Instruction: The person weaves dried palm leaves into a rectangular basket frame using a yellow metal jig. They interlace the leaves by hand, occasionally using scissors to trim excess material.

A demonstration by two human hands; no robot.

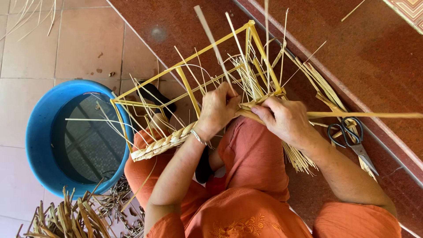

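Both my hands work on a yellow wire frame [189,83] resting on my lap: left hand [218,110] clenched around a pale straw strand [213,44], right hand [284,119] pinching the woven edge [251,108]. Loose straws could slip free if my grip eases. Scissors [352,136] lie near my right arm.

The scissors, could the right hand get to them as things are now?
Probably yes. The scissors lie in the open just beside the right hand, nothing over them; but that hand is gripping straw, so it would have to let go first.

A home weaving spot: tiled floor [79,48], blue tub [39,128], straw cuttings [75,218].
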